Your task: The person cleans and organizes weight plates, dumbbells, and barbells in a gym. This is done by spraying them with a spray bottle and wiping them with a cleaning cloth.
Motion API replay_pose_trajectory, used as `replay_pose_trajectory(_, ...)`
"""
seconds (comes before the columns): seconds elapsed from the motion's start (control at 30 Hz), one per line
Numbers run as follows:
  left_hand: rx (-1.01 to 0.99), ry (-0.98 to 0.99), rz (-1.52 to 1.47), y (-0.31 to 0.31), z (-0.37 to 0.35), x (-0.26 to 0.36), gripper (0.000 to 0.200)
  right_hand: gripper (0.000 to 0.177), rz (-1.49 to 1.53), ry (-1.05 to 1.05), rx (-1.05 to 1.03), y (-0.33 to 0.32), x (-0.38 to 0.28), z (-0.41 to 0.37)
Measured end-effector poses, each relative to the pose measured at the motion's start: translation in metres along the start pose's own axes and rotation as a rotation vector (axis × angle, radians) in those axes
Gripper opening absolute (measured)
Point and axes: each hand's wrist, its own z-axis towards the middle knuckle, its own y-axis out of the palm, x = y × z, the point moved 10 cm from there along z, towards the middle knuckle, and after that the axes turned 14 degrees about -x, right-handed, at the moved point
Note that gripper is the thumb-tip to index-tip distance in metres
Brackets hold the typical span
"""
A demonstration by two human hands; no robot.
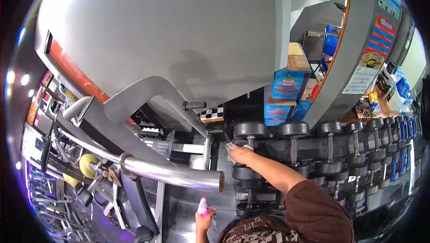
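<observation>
Dumbbells (pixel 293 131) of black metal with round heads lie in a row on a dark steel rack (pixel 313 147). Each has its long axis running up and down the picture, one head toward the grey wall (pixel 179 32) and the other toward the person. The right hand (pixel 240 153) is at the leftmost dumbbell (pixel 250 130), on the thin handle between its two heads. The right arm reaches out nearly straight from a brown sleeve (pixel 313 207), angled up and to the left. Its fingers bend over a small pale cloth (pixel 230 147), pressed at the handle, though how tightly they close is hard to tell. The left hand (pixel 204 221) is low and close to the body, fingers wrapped around a small clear spray bottle with a pink top (pixel 202 206). The bottle stands upright in the picture with its top pointing away from the person. A thick chrome tube (pixel 174 175) slants in from the left, and its open end stops just short of the rack's left edge, between the two hands. Blue cardboard boxes (pixel 289 84) are stacked beyond the rack, well apart from both hands.
</observation>
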Motion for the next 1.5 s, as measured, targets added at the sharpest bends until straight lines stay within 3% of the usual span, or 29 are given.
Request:
replay_pose_trajectory(0.07,0.001,-0.011,-0.026,0.002,-0.004,0.001,0.037,0.029,0.010,0.047,-0.316,-0.018,-0.015,-0.030)
replay_pose_trajectory(0.1,-0.013,-0.011,-0.019,0.004,-0.003,0.001,0.037,0.033,-0.148,-0.033,-0.357,-0.025,-0.026,-0.033)
replay_pose_trajectory(0.23,-0.030,0.023,-0.025,0.012,-0.005,0.004,0.040,0.039,-0.227,-0.041,-0.657,-0.009,-0.030,-0.014)
replay_pose_trajectory(0.33,-0.082,0.005,0.012,0.007,-0.005,-0.008,0.061,0.041,0.241,0.052,-0.342,-0.052,-0.003,-0.036)
replay_pose_trajectory(0.37,-0.068,0.022,-0.045,0.008,-0.009,-0.005,0.065,0.039,0.296,-0.037,-0.270,-0.076,-0.005,-0.057)
replay_pose_trajectory(0.4,-0.054,0.034,-0.102,0.008,-0.014,-0.003,0.069,0.035,0.634,-0.052,-0.136,-0.104,0.003,-0.091)
replay_pose_trajectory(0.43,-0.046,0.009,-0.074,0.007,-0.017,-0.001,0.068,0.035,0.714,-0.072,0.023,-0.130,0.014,-0.129)
replay_pose_trajectory(0.47,-0.038,0.030,-0.068,0.006,-0.018,0.006,0.069,0.035,0.823,0.112,0.344,-0.133,0.051,-0.163)
replay_pose_trajectory(0.53,-0.023,0.074,-0.072,0.005,-0.017,0.014,0.070,0.032,0.834,0.364,0.642,-0.137,0.080,-0.226)
replay_pose_trajectory(0.6,-0.025,0.024,-0.122,0.007,-0.010,0.014,0.071,0.029,0.791,0.485,0.743,-0.105,0.107,-0.233)
replay_pose_trajectory(0.67,-0.007,0.100,-0.169,0.019,-0.004,0.045,0.040,0.025,0.580,0.486,0.818,-0.098,0.095,-0.232)
replay_pose_trajectory(0.73,-0.046,0.139,-0.147,0.029,0.007,0.060,0.038,0.029,0.390,0.401,0.761,-0.044,0.098,-0.183)
replay_pose_trajectory(0.8,-0.078,0.177,-0.125,0.035,0.013,0.079,0.037,0.035,0.407,0.325,0.677,-0.029,0.078,-0.166)
replay_pose_trajectory(0.83,-0.091,0.192,-0.114,0.038,0.009,0.090,0.037,0.037,0.427,0.452,0.498,-0.039,0.065,-0.171)
replay_pose_trajectory(0.87,-0.102,0.204,-0.102,0.038,0.007,0.097,0.037,0.036,0.398,0.442,0.425,-0.046,0.063,-0.167)
replay_pose_trajectory(0.93,-0.111,0.189,-0.113,0.034,0.002,0.089,0.036,0.035,0.340,0.416,0.269,-0.043,0.059,-0.159)
replay_pose_trajectory(1.07,-0.115,0.065,-0.073,0.021,-0.001,0.032,0.038,0.031,0.206,0.334,0.251,-0.023,0.070,-0.143)
replay_pose_trajectory(1.27,-0.063,0.115,-0.183,0.006,-0.017,0.024,0.057,0.025,0.236,0.324,-0.358,-0.014,0.069,-0.160)
replay_pose_trajectory(1.3,-0.054,0.115,-0.196,0.004,-0.019,0.025,0.059,0.026,0.131,0.358,-0.481,-0.003,0.082,-0.154)
replay_pose_trajectory(1.37,-0.054,0.108,-0.173,-0.001,-0.015,0.028,0.063,0.026,0.263,0.342,-0.095,-0.034,0.097,-0.147)
replay_pose_trajectory(1.43,-0.013,0.161,-0.165,-0.003,-0.016,0.045,0.044,0.029,0.382,0.346,0.219,-0.073,0.090,-0.165)
replay_pose_trajectory(1.5,-0.002,0.181,-0.171,-0.003,-0.015,0.060,0.035,0.030,0.437,0.382,0.412,-0.041,0.104,-0.148)
